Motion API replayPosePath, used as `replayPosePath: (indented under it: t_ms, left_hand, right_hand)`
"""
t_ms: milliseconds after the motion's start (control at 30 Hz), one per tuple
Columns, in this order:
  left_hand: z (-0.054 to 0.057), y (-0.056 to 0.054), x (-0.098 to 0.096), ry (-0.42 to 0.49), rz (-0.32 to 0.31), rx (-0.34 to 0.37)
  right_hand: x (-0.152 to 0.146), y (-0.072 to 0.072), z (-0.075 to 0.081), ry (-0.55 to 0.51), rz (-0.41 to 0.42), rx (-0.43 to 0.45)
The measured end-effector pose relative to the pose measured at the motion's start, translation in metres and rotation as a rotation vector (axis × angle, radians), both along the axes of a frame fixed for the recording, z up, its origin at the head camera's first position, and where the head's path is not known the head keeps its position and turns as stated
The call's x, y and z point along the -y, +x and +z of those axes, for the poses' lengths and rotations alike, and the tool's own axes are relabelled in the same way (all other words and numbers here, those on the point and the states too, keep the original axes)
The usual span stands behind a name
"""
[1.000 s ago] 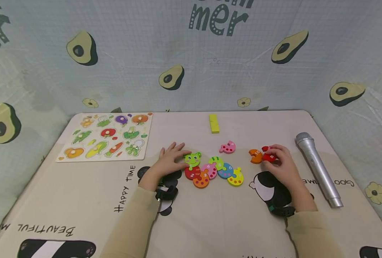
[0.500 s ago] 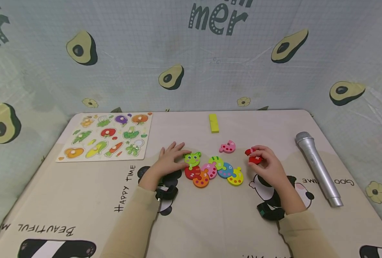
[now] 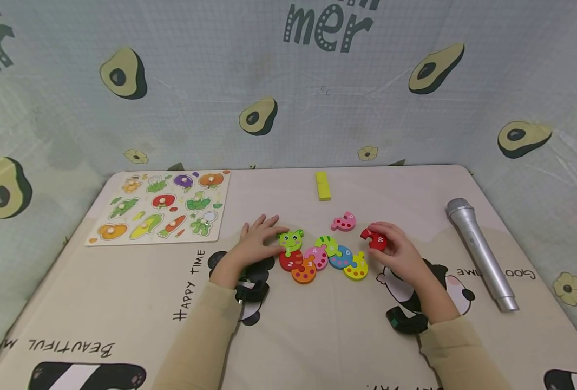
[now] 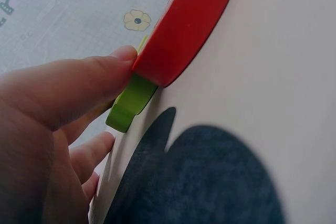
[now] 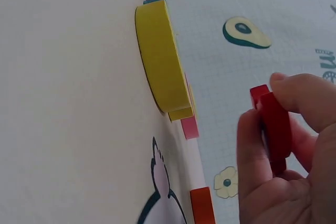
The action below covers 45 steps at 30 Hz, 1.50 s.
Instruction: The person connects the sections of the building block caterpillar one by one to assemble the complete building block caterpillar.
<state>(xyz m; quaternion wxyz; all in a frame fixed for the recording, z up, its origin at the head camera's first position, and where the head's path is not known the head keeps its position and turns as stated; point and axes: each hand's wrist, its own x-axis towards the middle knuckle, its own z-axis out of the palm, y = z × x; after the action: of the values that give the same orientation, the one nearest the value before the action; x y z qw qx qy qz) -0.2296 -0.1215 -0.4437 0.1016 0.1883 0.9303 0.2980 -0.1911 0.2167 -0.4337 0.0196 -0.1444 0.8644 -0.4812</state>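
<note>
A row of joined number puzzle pieces forms a caterpillar at mid-table, from a smiling green head piece to a yellow piece at the right end. My left hand holds the green head at its left side between thumb and index finger, other fingers spread. In the left wrist view, the thumb touches where the green head meets the red piece. My right hand pinches a red piece marked 8, raised off the table in the right wrist view, up and right of the yellow end.
A loose pink piece lies behind the row, with a yellow block farther back. An orange piece shows near my right hand. A vegetable puzzle board lies at left, a silver microphone at right.
My right hand has moved left with the red piece, from beside the orange piece toward the yellow end, and turned the red piece. The left hand has stayed put.
</note>
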Motion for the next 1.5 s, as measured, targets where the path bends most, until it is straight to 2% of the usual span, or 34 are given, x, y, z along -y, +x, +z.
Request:
replayPosePath:
  t_ms: [233,433,533,800,1033,1333,1500]
  left_hand:
    - [0.0,-0.001,0.001,-0.001,-0.002,-0.003]
    - [0.0,-0.001,0.001,-0.001,-0.001,-0.003]
    - [-0.001,-0.001,0.001,0.0,-0.001,0.0]
    - [0.0,-0.001,0.001,-0.002,-0.002,-0.004]
    - [0.002,0.0,0.001,0.002,-0.004,-0.003]
    - [0.001,0.0,0.0,0.001,-0.004,-0.007]
    - [0.003,0.0,0.0,0.004,-0.004,0.0]
  right_hand:
    - [0.0,-0.003,-0.005,0.034,0.093,0.029]
    - [0.0,-0.003,-0.007,0.117,0.122,0.102]
    - [-0.001,-0.003,-0.009,0.153,0.133,0.108]
    - [-0.003,-0.005,-0.011,0.15,0.182,0.109]
    - [-0.004,-0.006,-0.011,0.151,0.201,0.146]
    - [-0.007,-0.008,-0.01,0.163,0.228,0.139]
    - [-0.007,-0.008,-0.008,0.194,0.211,0.169]
